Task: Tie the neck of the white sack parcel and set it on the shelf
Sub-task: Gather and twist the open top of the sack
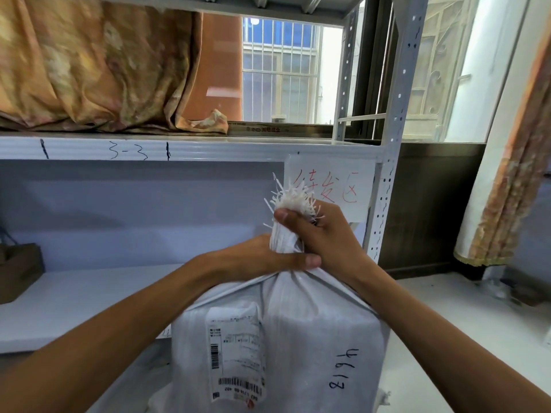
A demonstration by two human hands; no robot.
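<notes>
My right hand [325, 234] is closed around the gathered neck [284, 236] of the sack [313, 332], just under its frayed tuft [293, 198]; my left hand [262, 257] pinches the same neck lower down, at its base, thumb [307, 260] pressed across the cloth. The sack stands upright in front of the shelf [74, 293], below the red-lettered sign [331, 186], its body reaching down past the shelf's front edge; what it rests on is out of view. Its long axis runs vertically, neck pointing up toward the sign, and the label [235, 353] and the inked number [343, 368] face me. The woven cloth looks soft and pliable at the neck yet pulled taut over squared contents, so I judge it moderately heavy and boxy rather than floppy. The weave seems slick and the cut edge sheds strands, so the firm hold belongs on the bunched neck below the fraying, with support under the body when lifting. No tie or knot is visible yet.
</notes>
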